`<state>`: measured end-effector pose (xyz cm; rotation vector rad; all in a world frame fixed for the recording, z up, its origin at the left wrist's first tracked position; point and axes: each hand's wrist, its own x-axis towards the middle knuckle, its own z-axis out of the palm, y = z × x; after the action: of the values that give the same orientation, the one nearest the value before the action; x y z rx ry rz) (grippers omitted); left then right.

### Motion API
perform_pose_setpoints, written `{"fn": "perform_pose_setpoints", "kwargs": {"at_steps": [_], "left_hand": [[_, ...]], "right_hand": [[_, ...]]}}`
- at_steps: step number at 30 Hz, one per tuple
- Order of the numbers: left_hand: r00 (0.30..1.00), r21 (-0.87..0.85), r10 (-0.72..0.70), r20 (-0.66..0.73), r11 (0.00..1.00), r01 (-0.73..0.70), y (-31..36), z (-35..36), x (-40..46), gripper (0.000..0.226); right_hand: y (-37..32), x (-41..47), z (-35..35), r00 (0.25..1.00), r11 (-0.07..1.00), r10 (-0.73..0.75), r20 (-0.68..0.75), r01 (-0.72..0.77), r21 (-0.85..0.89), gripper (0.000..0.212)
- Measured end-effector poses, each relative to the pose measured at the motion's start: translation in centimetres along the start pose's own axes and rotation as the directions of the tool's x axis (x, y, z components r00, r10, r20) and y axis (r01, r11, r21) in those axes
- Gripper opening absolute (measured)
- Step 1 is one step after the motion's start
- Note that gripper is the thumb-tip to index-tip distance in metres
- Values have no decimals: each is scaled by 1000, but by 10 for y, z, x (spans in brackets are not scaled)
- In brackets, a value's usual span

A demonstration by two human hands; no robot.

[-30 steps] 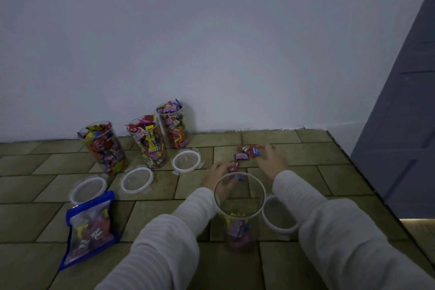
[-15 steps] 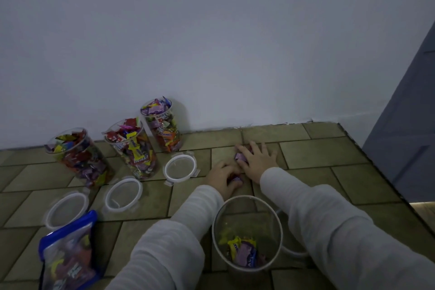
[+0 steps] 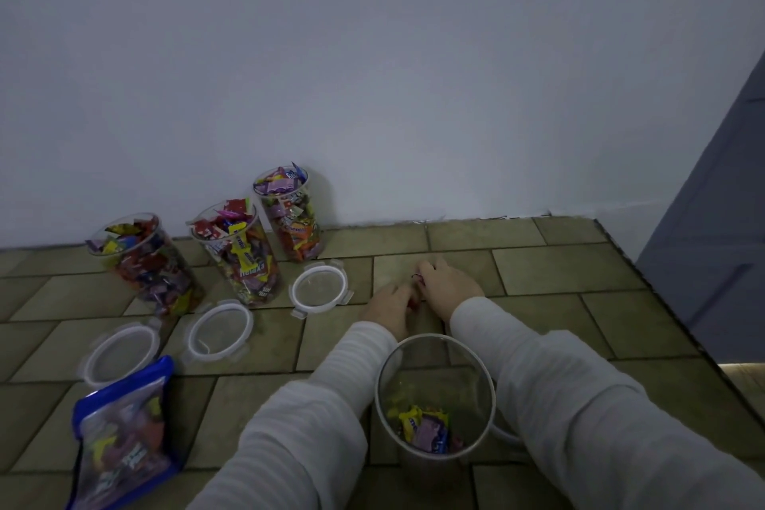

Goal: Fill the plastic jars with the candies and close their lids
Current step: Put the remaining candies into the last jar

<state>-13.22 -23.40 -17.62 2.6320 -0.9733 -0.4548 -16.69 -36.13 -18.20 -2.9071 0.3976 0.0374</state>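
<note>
An open clear jar [image 3: 381, 381] stands close in front of me, with a few wrapped candies [image 3: 426, 429] at its bottom. Just beyond it my left hand [image 3: 389, 304] and my right hand [image 3: 449, 286] lie side by side on the tiled floor, fingers curled over loose candies; only small bits of wrapper [image 3: 417, 277] show between the fingers. Three full, lidless jars [image 3: 145, 261] [image 3: 238, 257] [image 3: 292, 215] stand by the wall at the left. Their three round lids [image 3: 120, 354] [image 3: 219, 329] [image 3: 318, 288] lie on the floor before them.
A blue-edged bag of candies [image 3: 120, 439] lies at the lower left. A white rim [image 3: 505, 436], mostly hidden by my right sleeve, peeks out beside the near jar. A pale wall [image 3: 372, 95] closes the far side and a dark door [image 3: 712, 219] stands at the right.
The loose candies that lay in plain sight a second ago are now covered by my hands. My right hand went from flat on them to curled. The view has tilted down towards the near jar.
</note>
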Motion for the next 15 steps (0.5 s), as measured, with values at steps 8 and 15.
{"fn": "perform_pose_setpoints", "kwargs": {"at_steps": [8, 15], "left_hand": [[991, -252, -74, -112, 967, 44, -1, -11, -35, 21], [935, -647, -109, -339, 749, -147, 7, -22, -69, 13]], "right_hand": [[3, -34, -22, 979, 873, 188, -74, -132, 470, 36], [-9, -75, -59, 916, 701, 287, -280, -2, 713, 29]]}}
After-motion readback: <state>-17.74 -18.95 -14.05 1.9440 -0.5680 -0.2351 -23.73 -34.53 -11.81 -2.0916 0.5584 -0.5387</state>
